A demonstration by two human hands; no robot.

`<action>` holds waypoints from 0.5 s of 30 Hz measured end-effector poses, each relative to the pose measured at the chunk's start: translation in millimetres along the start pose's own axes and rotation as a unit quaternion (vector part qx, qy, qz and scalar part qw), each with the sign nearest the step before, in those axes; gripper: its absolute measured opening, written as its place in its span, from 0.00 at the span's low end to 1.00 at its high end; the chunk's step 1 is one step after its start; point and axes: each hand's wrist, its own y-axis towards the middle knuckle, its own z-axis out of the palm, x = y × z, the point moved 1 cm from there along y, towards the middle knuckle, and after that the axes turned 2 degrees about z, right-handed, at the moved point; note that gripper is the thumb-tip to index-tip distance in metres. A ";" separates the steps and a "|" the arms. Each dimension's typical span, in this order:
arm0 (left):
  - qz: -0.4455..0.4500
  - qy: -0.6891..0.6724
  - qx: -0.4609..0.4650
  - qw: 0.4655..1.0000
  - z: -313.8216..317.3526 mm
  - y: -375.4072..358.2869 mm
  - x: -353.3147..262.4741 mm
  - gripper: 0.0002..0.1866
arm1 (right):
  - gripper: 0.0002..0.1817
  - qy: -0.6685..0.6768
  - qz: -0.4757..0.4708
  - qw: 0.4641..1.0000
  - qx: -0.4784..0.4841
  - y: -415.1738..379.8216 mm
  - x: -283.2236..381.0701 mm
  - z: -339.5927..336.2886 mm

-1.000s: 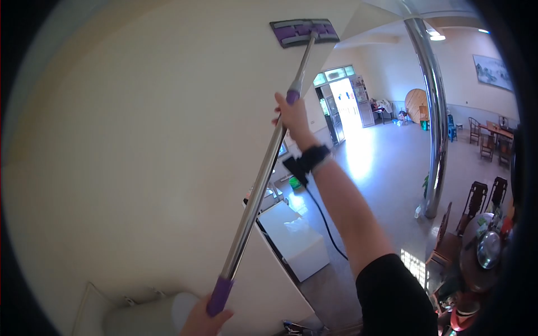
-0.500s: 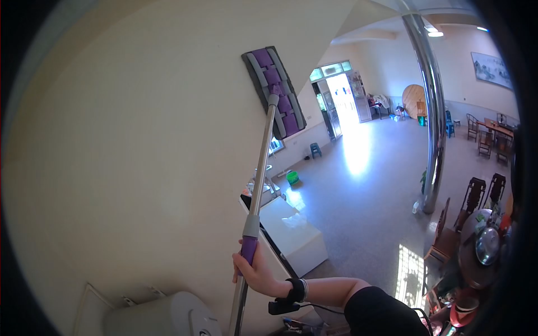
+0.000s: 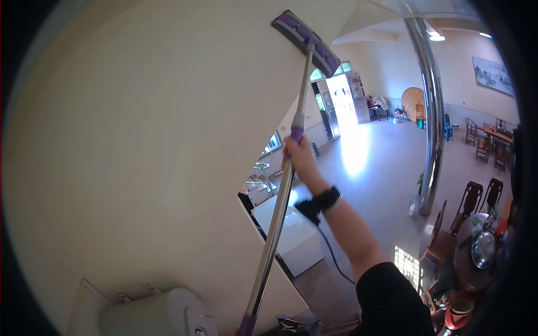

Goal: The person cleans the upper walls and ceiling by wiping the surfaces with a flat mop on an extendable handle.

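My right hand is closed around the upper purple grip of a flat mop, just below its grey collar. The metal pole runs from the bottom edge up to the purple and grey mop head. That head lies tilted against the upper part of the pale wall. A second purple grip shows low on the pole. Beside it, at the bottom edge, only a sliver of my left hand appears, its fingers mostly cut off. A dark band with a cable circles my right wrist.
A white water heater is mounted low on the wall. Below my right arm stands a white chest-like box. A shiny metal column rises at the right. Chairs and a round table with a metal lid are at lower right.
The mop head has moved up and to the right along the wall and turned. My right hand has risen with the pole, its arm stretching further upward; the lower purple grip has come into view.
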 end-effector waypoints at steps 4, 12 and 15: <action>0.083 -0.133 0.011 0.988 -0.6 51.8 -81.4 0.14 | 0.16 -0.155 -0.007 0.986 -0.059 92.5 60.5 -38.3; 0.083 -0.124 -0.018 0.989 -16.8 37.9 -115.2 0.13 | 0.15 -0.097 -0.005 0.992 -0.082 84.4 82.7 -38.4; 0.008 -0.059 -0.043 0.997 -30.4 2.0 -63.9 0.15 | 0.13 -0.022 -0.026 0.996 -0.081 34.4 34.1 -7.4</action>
